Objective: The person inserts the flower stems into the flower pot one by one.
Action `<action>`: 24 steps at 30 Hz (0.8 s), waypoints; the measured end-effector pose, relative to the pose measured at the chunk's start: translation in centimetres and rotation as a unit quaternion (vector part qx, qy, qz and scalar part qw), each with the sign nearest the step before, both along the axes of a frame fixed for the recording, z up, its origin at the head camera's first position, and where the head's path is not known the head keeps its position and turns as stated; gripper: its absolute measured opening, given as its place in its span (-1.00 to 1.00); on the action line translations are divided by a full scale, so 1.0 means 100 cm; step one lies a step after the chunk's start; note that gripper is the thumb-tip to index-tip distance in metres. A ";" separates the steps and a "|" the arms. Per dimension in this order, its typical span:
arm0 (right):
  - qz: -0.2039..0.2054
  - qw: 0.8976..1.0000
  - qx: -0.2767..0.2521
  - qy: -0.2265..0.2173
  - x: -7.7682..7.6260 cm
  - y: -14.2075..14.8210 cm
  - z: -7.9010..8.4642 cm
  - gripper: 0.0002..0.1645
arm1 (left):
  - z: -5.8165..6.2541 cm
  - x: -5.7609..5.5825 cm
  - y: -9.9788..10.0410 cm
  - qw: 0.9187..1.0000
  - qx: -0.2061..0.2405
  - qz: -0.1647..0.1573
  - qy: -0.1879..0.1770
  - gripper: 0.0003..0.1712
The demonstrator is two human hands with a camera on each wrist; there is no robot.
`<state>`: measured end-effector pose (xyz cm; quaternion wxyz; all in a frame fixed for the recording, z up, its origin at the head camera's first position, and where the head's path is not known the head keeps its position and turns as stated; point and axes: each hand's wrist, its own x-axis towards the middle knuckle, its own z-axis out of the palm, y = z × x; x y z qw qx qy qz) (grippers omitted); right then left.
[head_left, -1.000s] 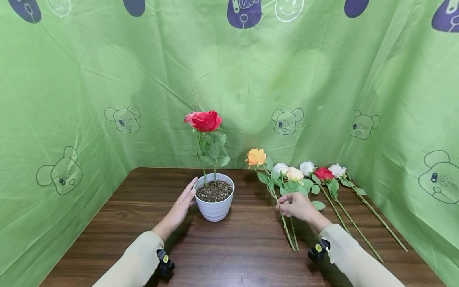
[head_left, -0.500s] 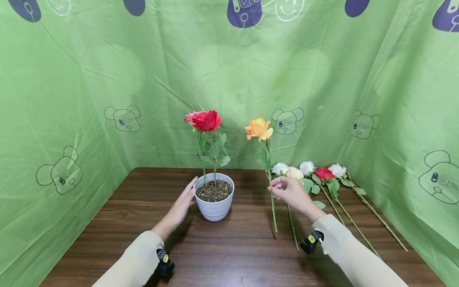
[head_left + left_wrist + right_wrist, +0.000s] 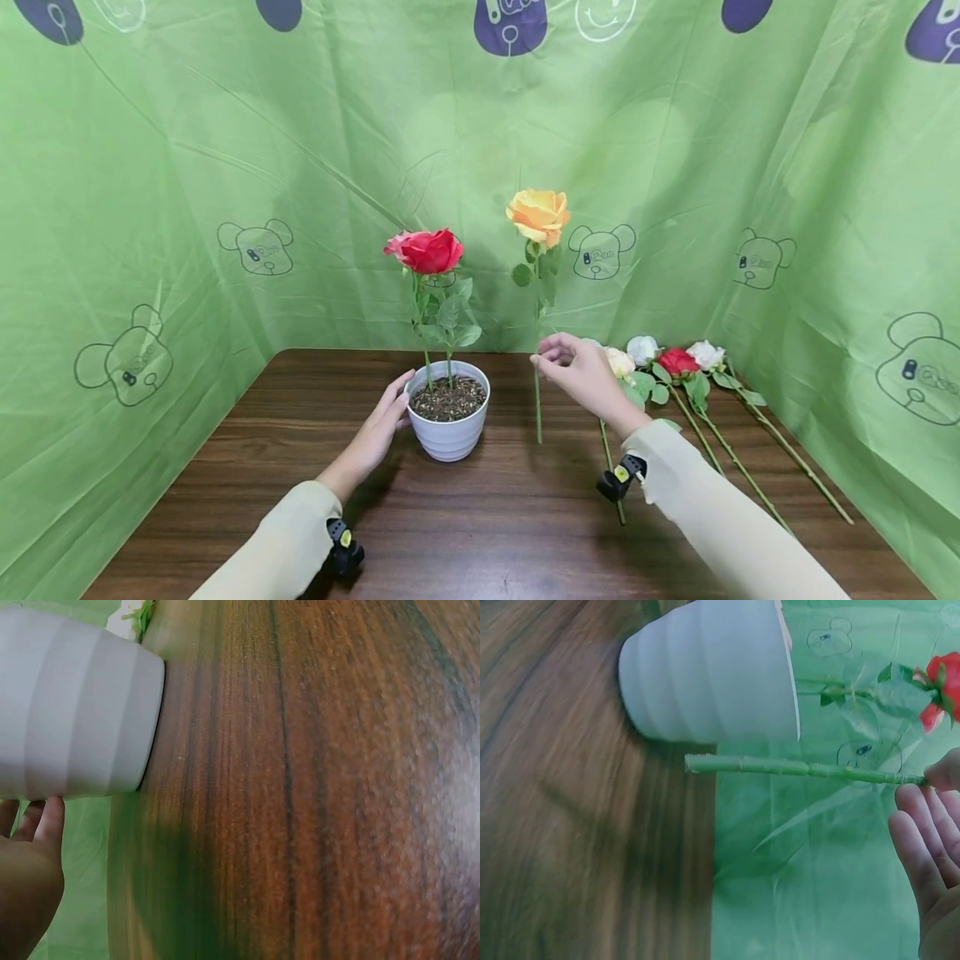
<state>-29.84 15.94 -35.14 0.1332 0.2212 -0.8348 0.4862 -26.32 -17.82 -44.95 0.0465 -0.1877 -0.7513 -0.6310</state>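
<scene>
On the table (image 3: pixel 480 533), a flowerpot (image 3: pixel 448 440); in its soil (image 3: pixel 453 402), two potted roses (image 3: pixel 427 252). Against the pot's left side, the left hand (image 3: pixel 377 425). Right of the pot, above the table, an upright rose (image 3: pixel 538 217) in the right hand (image 3: pixel 581 372); farther right, loose roses (image 3: pixel 678 362), heads (image 3: pixel 706 357) far, stems (image 3: pixel 742 469) near. Behind the table, a curtain (image 3: pixel 480 150).

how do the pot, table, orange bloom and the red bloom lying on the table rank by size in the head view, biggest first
1. table
2. pot
3. orange bloom
4. lying red bloom

This is apparent size only.
</scene>
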 end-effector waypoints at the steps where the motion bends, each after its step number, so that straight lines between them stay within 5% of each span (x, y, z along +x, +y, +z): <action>1: -0.001 1.000 0.001 0.009 -0.001 -0.004 0.002 -0.76 | 0.000 0.000 0.000 1.000 -0.002 0.003 -0.001 -0.42; 24: 0.055 0.994 -0.042 0.088 -0.002 -0.076 0.038 -0.78 | 0.002 -0.003 0.000 1.000 0.006 0.006 -0.030 -0.44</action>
